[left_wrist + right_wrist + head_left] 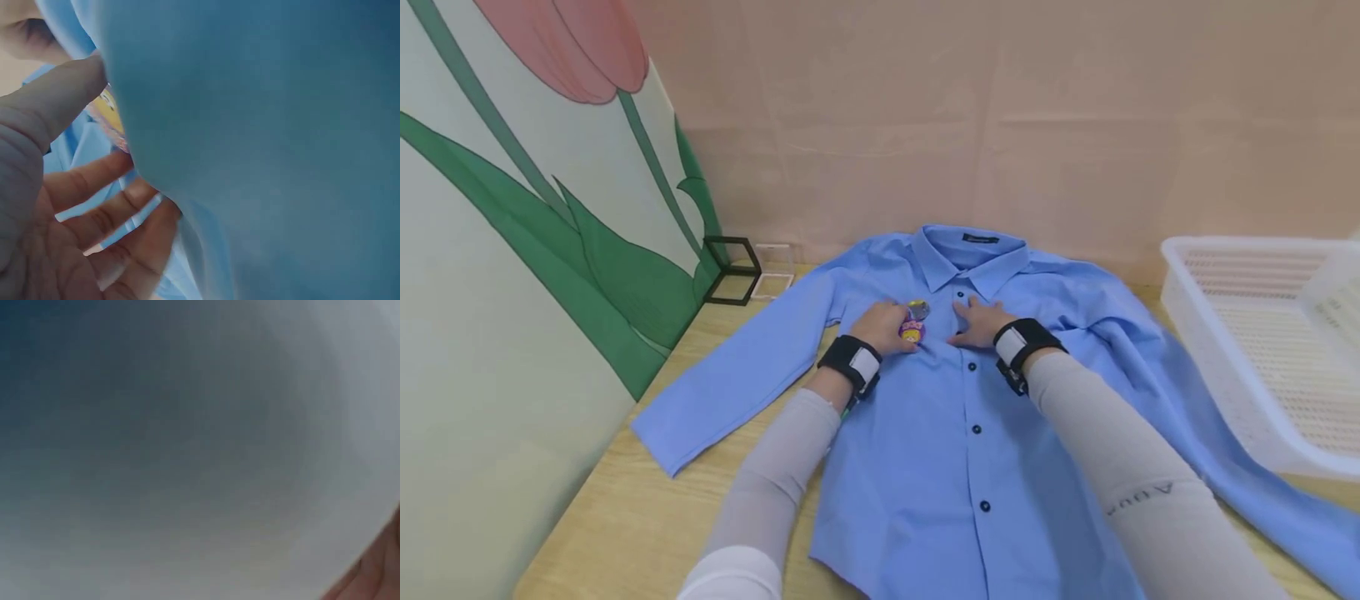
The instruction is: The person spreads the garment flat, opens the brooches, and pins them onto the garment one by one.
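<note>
A light blue button-up shirt (pixel 898 450) lies front up on the wooden table, collar at the back. On its chest, left of the placket, is a round pink and purple badge (pixel 912 332) with a yellow figure. Just above sits a shiny silver and yellow round piece (pixel 918 308). My left hand (pixel 883 327) holds the badge's edge between thumb and fingers; in the left wrist view, shirt fabric hides part of the badge (pixel 110 114). Across the placket, near the upper buttons, my right hand (pixel 981 323) rests on the shirt with fingers spread. Blurred fabric fills most of the right wrist view.
A white plastic basket (pixel 1225 367) stands at the right, beside the shirt's sleeve. At the back left are a black frame-like stand (pixel 732 271) and a clear one (pixel 773 271). A tulip-printed panel (pixel 550 275) borders the left side, and a pinkish cloth wall (pixel 1000 125) the back.
</note>
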### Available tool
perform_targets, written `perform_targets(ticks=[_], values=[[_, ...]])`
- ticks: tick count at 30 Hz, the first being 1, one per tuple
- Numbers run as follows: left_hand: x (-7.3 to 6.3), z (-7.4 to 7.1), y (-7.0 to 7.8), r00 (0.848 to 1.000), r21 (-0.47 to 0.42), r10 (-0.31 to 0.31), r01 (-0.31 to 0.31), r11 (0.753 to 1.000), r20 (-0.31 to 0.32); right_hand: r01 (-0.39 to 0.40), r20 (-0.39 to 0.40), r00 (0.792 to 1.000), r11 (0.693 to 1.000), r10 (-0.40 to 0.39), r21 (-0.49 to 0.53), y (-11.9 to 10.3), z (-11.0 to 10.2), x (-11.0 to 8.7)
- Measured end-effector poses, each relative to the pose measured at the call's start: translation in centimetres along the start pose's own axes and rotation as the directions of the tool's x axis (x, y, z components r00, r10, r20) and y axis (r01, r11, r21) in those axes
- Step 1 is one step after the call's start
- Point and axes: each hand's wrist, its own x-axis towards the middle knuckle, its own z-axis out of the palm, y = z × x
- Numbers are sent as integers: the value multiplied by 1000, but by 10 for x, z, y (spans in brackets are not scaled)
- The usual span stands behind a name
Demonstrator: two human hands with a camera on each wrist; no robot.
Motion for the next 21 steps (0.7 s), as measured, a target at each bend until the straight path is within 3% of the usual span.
perform_targets(ticks=[4,8,14,21], values=[[-5,-3,2,998,85,-58,57,995,14,-19,-1,1000,1000,19,7,4,1,6],[-16,-5,4,997,139,-73,70,988,14,-16,-8,1000,1000,16,9,8,3,13],[-44,-9,3,1000,239,19,-15,971,-16,-10,-1,1000,1000,11,28,11,6,17],[-65,-5,-15,985,276,109,-68,959,-137,26,-39,999,997,-24,72,14,10,20]])
